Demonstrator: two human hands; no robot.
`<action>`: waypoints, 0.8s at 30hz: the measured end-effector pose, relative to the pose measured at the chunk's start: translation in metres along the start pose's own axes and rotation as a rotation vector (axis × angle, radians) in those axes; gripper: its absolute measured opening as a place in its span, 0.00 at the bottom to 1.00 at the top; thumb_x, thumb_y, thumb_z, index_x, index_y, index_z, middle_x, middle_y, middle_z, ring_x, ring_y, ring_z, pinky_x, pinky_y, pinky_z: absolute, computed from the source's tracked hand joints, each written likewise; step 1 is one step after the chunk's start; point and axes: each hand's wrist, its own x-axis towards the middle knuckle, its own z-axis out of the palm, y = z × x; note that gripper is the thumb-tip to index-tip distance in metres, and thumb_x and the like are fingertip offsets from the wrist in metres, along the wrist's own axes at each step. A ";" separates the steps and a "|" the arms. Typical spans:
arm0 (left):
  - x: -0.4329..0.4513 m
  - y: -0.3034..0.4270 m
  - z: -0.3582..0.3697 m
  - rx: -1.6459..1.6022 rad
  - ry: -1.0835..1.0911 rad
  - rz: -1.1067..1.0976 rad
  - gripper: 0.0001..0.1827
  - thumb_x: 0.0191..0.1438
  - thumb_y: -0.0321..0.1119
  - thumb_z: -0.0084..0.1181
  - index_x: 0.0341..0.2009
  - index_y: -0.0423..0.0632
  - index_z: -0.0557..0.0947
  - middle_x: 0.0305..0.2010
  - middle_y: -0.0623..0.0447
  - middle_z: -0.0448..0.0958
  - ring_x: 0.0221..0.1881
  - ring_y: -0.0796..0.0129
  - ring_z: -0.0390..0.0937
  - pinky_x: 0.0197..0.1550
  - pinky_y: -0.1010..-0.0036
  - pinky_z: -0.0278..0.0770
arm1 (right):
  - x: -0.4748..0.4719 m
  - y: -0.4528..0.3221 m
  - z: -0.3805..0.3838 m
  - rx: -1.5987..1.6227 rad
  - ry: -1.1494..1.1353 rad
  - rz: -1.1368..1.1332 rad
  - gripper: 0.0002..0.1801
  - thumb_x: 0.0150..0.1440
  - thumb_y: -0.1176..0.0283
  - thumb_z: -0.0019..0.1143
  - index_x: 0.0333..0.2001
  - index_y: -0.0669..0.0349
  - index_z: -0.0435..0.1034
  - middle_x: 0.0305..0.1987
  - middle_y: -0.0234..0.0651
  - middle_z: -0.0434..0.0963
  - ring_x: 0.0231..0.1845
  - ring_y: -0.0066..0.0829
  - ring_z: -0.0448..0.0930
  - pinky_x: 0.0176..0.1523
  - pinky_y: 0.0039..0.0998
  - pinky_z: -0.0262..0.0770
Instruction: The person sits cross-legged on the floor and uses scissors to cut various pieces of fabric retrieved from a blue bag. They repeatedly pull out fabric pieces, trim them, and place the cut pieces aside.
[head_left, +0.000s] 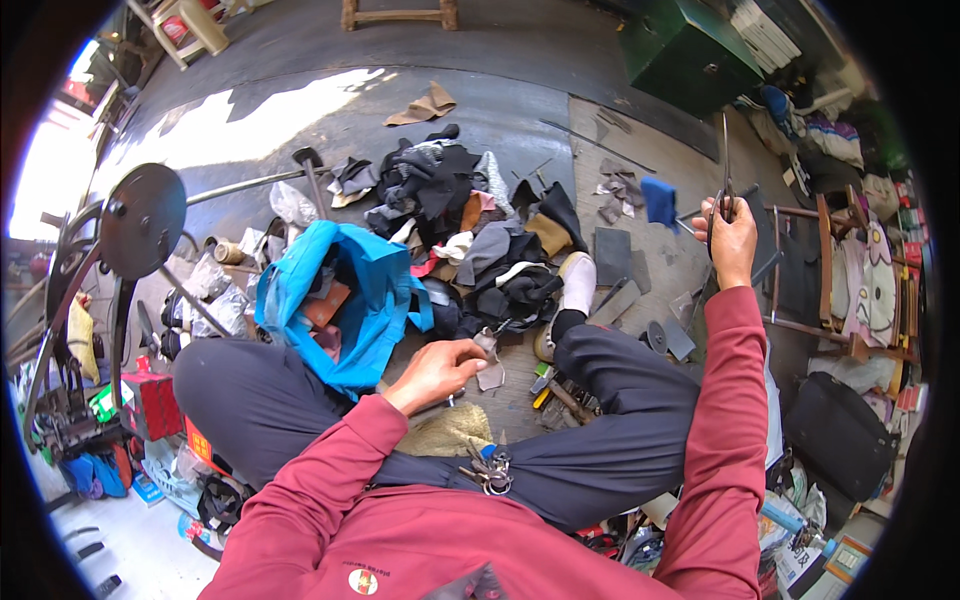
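Note:
My right hand (727, 229) is raised at the right, gripping a pair of scissors (726, 161) whose blades point away from me. Between my knees is my left hand (439, 371), fingers bent, with its fingertips beside a pale grey scrap (491, 367). Whether the fingers pinch that scrap cannot be told. A bright blue fabric bag (367, 300) gapes just beyond my left hand, with an orange-brown piece (327, 304) and other scraps inside. Past it lies a heap of dark cloth and leather scraps (435, 180), reaching to my shoe (577, 281).
A black iron machine with a round wheel (144, 221) stands at the left. Tools (566, 397) lie by my foot. At the right are a wooden-framed chair (825, 277) and a black bag (844, 427). A green metal box (690, 56) and wooden stool (397, 15) stand farther off.

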 end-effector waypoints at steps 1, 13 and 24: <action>0.008 -0.005 0.000 0.029 -0.017 -0.061 0.14 0.60 0.37 0.60 0.46 0.43 0.85 0.36 0.49 0.84 0.35 0.67 0.80 0.41 0.69 0.77 | -0.002 -0.002 -0.006 0.018 -0.011 0.029 0.09 0.64 0.73 0.61 0.41 0.67 0.70 0.35 0.36 0.82 0.30 0.24 0.85 0.29 0.24 0.81; 0.137 -0.063 0.014 -0.215 0.359 -0.333 0.31 0.59 0.38 0.63 0.65 0.47 0.70 0.31 0.50 0.82 0.27 0.66 0.82 0.30 0.69 0.77 | -0.021 -0.043 -0.037 0.559 0.044 -0.049 0.16 0.62 0.58 0.68 0.33 0.56 0.72 0.26 0.29 0.77 0.21 0.16 0.77 0.25 0.18 0.73; 0.192 -0.084 0.004 -0.300 0.527 -0.476 0.13 0.56 0.40 0.68 0.34 0.43 0.82 0.25 0.55 0.80 0.21 0.74 0.74 0.22 0.74 0.71 | -0.036 -0.070 -0.027 0.737 -0.127 -0.028 0.22 0.67 0.50 0.58 0.41 0.61 0.71 0.26 0.33 0.74 0.23 0.22 0.74 0.27 0.24 0.69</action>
